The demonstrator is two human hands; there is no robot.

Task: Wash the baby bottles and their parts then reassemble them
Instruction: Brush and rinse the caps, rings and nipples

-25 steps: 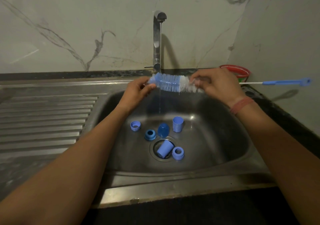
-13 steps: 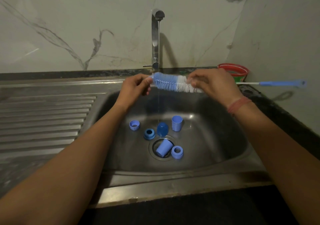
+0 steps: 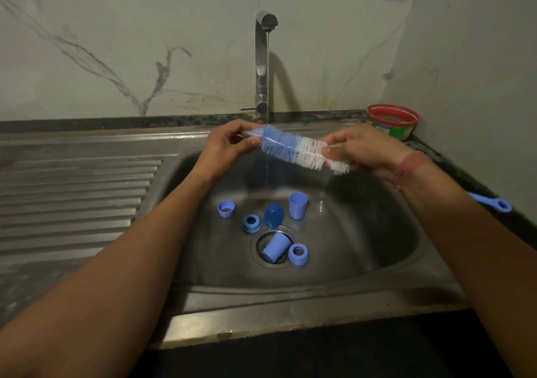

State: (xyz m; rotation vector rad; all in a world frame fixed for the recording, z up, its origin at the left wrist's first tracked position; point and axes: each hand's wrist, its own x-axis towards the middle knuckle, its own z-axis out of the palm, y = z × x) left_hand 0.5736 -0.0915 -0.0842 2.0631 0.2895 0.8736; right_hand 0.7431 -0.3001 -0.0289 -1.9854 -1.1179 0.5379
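A blue and white bottle brush [image 3: 293, 149] lies across the thin stream of tap water above the sink [image 3: 377, 264]. My left hand [image 3: 229, 145] pinches its blue tip. My right hand [image 3: 360, 151] grips it at the white bristles; the handle runs behind my forearm, and its blue looped end [image 3: 501, 204] shows beyond. On the sink floor lie blue bottle parts: a threaded cap [image 3: 226, 208], two collar rings [image 3: 250, 223] [image 3: 298, 254], a dark blue dome [image 3: 273, 215], an upright cup [image 3: 297, 204] and a cup lying on the drain [image 3: 276, 247].
The steel tap [image 3: 261, 66] stands at the back, running. A ribbed draining board [image 3: 72, 191] fills the left. A red-rimmed tub [image 3: 392, 122] sits in the back right corner by the side wall. A dark counter edge runs along the front.
The brush has tilted: its handle end has swung down from beside the wall to behind my right forearm. Both hands have kept their hold under the water.
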